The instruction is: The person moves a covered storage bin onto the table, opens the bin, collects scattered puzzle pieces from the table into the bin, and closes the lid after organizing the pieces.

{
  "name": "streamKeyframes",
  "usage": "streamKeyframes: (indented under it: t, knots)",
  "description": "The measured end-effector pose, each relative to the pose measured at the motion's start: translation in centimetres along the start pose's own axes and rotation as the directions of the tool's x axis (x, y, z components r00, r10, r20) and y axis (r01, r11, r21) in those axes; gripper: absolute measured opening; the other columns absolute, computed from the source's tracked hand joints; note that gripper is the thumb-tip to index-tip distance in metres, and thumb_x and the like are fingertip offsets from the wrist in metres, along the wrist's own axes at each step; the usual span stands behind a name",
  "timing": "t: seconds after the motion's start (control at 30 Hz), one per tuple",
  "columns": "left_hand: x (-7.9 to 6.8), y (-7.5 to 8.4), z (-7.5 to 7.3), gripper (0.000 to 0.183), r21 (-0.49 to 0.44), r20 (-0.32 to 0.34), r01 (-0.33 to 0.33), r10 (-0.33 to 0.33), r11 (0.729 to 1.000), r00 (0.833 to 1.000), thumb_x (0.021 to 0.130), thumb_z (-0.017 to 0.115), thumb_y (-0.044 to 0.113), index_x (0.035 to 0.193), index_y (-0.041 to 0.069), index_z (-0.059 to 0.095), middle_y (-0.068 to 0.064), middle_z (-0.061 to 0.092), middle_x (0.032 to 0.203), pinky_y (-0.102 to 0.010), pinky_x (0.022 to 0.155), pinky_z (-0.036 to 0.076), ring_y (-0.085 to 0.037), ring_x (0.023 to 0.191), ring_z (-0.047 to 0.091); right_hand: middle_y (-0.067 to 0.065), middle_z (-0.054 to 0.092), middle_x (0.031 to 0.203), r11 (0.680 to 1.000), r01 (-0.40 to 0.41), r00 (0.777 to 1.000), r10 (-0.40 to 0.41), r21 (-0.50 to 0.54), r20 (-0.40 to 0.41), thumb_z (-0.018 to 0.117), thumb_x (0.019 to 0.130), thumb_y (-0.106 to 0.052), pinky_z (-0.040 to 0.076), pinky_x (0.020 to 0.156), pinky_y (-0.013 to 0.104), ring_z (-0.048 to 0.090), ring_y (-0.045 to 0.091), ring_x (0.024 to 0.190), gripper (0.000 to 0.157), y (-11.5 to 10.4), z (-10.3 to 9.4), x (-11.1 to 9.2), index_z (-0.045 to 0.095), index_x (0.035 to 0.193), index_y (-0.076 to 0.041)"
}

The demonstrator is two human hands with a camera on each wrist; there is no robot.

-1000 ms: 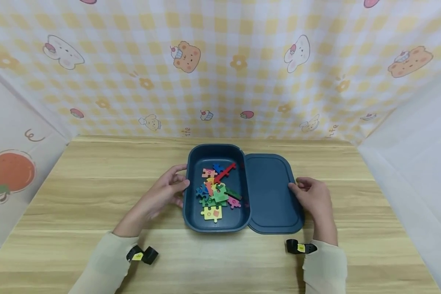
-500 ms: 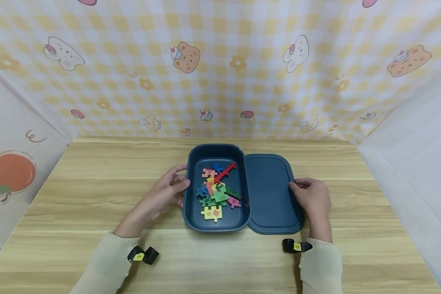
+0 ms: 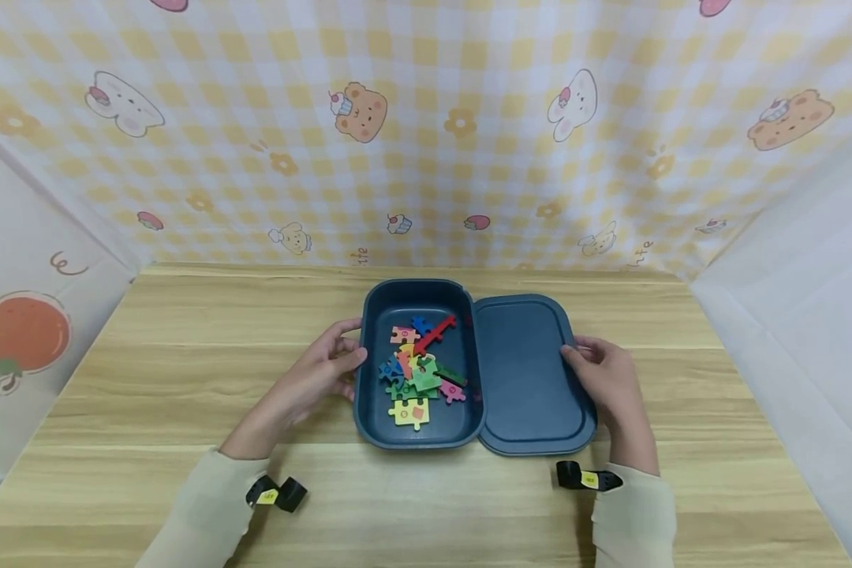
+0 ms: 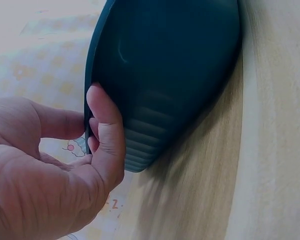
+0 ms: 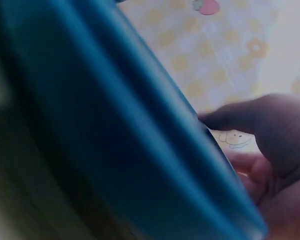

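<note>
A dark blue box [image 3: 390, 430] stands on the table with several colourful puzzle pieces [image 3: 424, 375] piled inside. My left hand [image 3: 317, 371] holds the box's left side; in the left wrist view, thumb and fingers [image 4: 106, 130] pinch its rim. To the right of the box is its flat dark blue lid [image 3: 528, 375]. My right hand [image 3: 608, 379] pinches the lid's right edge, thumb on top. The right wrist view has the lid [image 5: 105, 125] slanting large across it, blurred. The fingers beneath the lid are mostly hidden.
The wooden table [image 3: 184, 355] runs to a yellow-checked cloth [image 3: 426, 173] at the back. White cloth walls [image 3: 788, 260] stand at both sides. A black strap with a small camera [image 3: 280, 493] is on each wrist.
The lid has shifted slightly right, and its right edge looks a little raised, moving along with my right hand. My left hand and the box have stayed put.
</note>
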State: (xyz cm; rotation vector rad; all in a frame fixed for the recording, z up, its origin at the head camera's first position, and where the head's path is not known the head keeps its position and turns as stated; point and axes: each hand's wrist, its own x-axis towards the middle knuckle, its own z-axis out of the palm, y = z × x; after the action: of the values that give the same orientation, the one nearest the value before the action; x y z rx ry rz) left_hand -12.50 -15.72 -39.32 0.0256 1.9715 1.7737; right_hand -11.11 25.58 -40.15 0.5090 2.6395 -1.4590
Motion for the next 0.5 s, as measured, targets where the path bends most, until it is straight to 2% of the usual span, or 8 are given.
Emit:
streamKeyframes:
  t: [0.03, 0.07, 0.17, 0.27, 0.5]
  knots:
    - [0.0, 0.0, 0.0, 0.060, 0.000, 0.001, 0.000, 0.000, 1.000, 1.000, 0.112, 0.046, 0.013, 0.167, 0.011, 0.022, -0.026, 0.050, 0.138, -0.028, 0.068, 0.060, -0.021, 0.094, 0.062, 0.028, 0.069, 0.134, 0.999, 0.005, 0.999, -0.007, 0.040, 0.052, 0.064, 0.106, -0.028, 0.061, 0.072, 0.020, 0.073, 0.006, 0.087, 0.057, 0.1, -0.2, 0.0, 0.049, 0.155, -0.003]
    - [0.0, 0.0, 0.0, 0.060, 0.000, 0.001, 0.000, 0.000, 1.000, 1.000, 0.112, 0.046, 0.013, 0.167, 0.011, 0.022, -0.026, 0.050, 0.138, -0.028, 0.068, 0.060, -0.021, 0.094, 0.062, 0.026, 0.072, 0.131, 0.996, 0.009, 0.995, -0.018, 0.085, 0.100, 0.063, 0.107, -0.027, 0.063, 0.071, 0.024, 0.075, 0.007, 0.085, 0.062, 0.1, -0.3, 0.0, 0.041, 0.161, -0.006]
    - [0.0, 0.0, -0.1, 0.061, -0.001, 0.004, -0.002, 0.002, 1.000, 1.000, 0.112, 0.046, 0.013, 0.167, 0.010, 0.021, -0.025, 0.050, 0.138, -0.028, 0.068, 0.060, -0.021, 0.093, 0.061, 0.012, 0.080, 0.115, 0.978, 0.016, 0.980, -0.057, 0.210, 0.189, 0.060, 0.109, -0.022, 0.066, 0.070, 0.032, 0.078, 0.009, 0.079, 0.071, 0.3, -0.8, 0.1, 0.024, 0.170, -0.016]
    - [-0.1, 0.0, -0.1, 0.061, -0.001, 0.008, -0.005, 0.005, 1.000, 1.000, 0.112, 0.046, 0.013, 0.167, 0.011, 0.021, -0.025, 0.050, 0.137, -0.029, 0.068, 0.060, -0.021, 0.094, 0.061, -0.011, 0.079, 0.098, 0.957, 0.014, 0.978, -0.074, 0.290, 0.197, 0.059, 0.109, -0.019, 0.066, 0.067, 0.032, 0.079, 0.011, 0.076, 0.073, 0.3, -1.2, 0.1, 0.019, 0.171, -0.021]
    - [0.0, 0.0, -0.1, 0.060, 0.006, 0.013, -0.005, 0.005, 1.000, 1.000, 0.112, 0.046, 0.014, 0.167, 0.011, 0.021, -0.026, 0.050, 0.139, -0.029, 0.069, 0.061, -0.021, 0.094, 0.062, -0.021, 0.078, 0.094, 0.921, 0.000, 0.984, -0.070, 0.389, 0.166, 0.061, 0.108, -0.020, 0.066, 0.067, 0.030, 0.079, 0.008, 0.078, 0.076, 0.2, -2.1, -0.1, 0.019, 0.171, -0.022]
